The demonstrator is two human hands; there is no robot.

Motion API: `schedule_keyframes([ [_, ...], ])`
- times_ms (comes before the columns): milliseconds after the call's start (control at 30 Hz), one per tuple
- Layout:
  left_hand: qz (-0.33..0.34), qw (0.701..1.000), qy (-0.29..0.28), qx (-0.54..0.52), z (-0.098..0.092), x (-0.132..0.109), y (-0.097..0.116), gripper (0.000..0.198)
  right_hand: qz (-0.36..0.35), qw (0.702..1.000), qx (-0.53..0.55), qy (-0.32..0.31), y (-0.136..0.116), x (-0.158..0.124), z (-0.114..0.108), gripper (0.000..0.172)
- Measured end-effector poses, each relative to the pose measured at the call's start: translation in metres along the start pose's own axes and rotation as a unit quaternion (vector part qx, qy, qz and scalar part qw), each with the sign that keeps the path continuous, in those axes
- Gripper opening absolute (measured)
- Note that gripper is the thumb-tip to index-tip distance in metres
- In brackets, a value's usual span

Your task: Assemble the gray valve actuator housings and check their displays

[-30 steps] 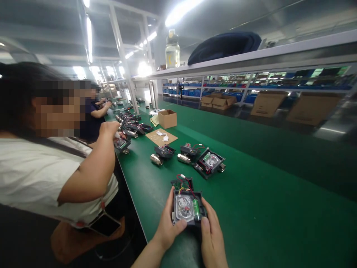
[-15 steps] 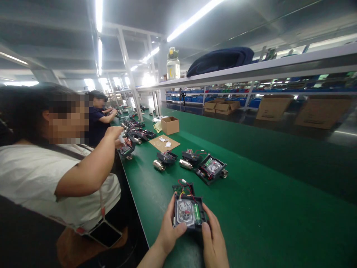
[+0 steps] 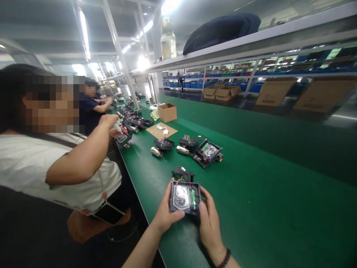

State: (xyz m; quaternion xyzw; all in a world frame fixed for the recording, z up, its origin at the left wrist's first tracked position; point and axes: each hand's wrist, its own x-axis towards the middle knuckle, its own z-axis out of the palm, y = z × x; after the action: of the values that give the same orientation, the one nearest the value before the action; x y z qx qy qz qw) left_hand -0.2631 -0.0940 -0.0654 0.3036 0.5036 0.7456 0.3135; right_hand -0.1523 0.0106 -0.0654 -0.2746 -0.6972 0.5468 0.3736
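Between my two hands is a dark square meter housing (image 3: 184, 201), its open face turned up toward me. Inside show a clear round-cornered cover and a green cylindrical battery (image 3: 193, 198). A small circuit board with red and yellow wires and a white connector (image 3: 183, 169) sticks out at its far side. My left hand (image 3: 167, 208) grips the left wall, thumb on the near edge. My right hand (image 3: 208, 212) is wrapped round the right side. The underside of the housing is hidden.
Similar housings with brass-like metal fittings stand ahead, one open unit (image 3: 208, 153) nearest. Beyond are a cardboard sheet (image 3: 161, 131) with white scraps and a small carton (image 3: 167, 112). A co-worker (image 3: 78, 160) sits close on the left, handling another unit. A shelf (image 3: 251, 40) overhangs the green bench (image 3: 264, 193).
The view has tilted down and shifted, so the bench and units appear higher in the picture. My hands keep hold of the housing, which has turned slightly.
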Motion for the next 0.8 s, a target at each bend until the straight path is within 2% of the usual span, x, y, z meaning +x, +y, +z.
schedule_keyframes([
  [400, -0.029, 0.999, -0.015, -0.019, -0.006, 0.000, -0.002, 0.128, 0.005, 1.000, 0.002, -0.025, -0.001, 0.000, -0.002, 0.049],
  [667, -0.029, 0.999, -0.027, -0.033, -0.010, 0.001, -0.004, 0.127, 0.033, 0.999, -0.023, -0.024, -0.006, 0.001, -0.005, 0.059],
  [800, -0.013, 0.999, -0.026, -0.044, -0.006, 0.002, -0.006, 0.127, 0.072, 0.997, -0.023, -0.033, -0.001, -0.001, -0.006, 0.066],
])
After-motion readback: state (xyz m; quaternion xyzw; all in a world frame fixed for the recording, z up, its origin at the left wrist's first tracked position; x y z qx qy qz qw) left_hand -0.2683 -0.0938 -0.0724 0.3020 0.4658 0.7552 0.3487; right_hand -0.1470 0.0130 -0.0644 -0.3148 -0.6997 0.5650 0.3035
